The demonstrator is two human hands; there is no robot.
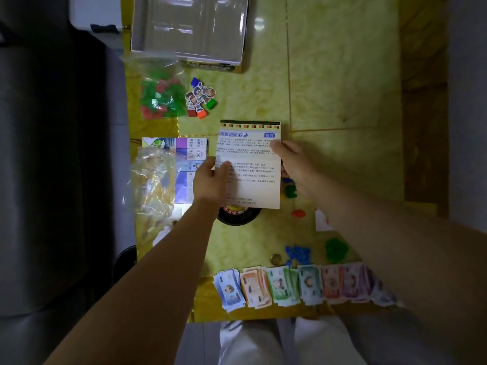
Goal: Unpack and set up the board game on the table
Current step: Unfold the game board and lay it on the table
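Just now the left hand (pixel 210 180) and right hand (pixel 292 164) pinch the printed rules sheet (pixel 250 167) by its side edges, holding it over the yellow table (pixel 342 88). A black spinner (pixel 238 217) peeks from under its near edge, the folded game board (pixel 187 164) lies to its left, and play money (pixel 290 284) lines the near edge.

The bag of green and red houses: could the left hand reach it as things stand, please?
Probably, though not at once: the left hand and the right hand both grip the instruction sheet. The bag lies uncovered farther up the table with nothing standing between, so letting go should suffice.
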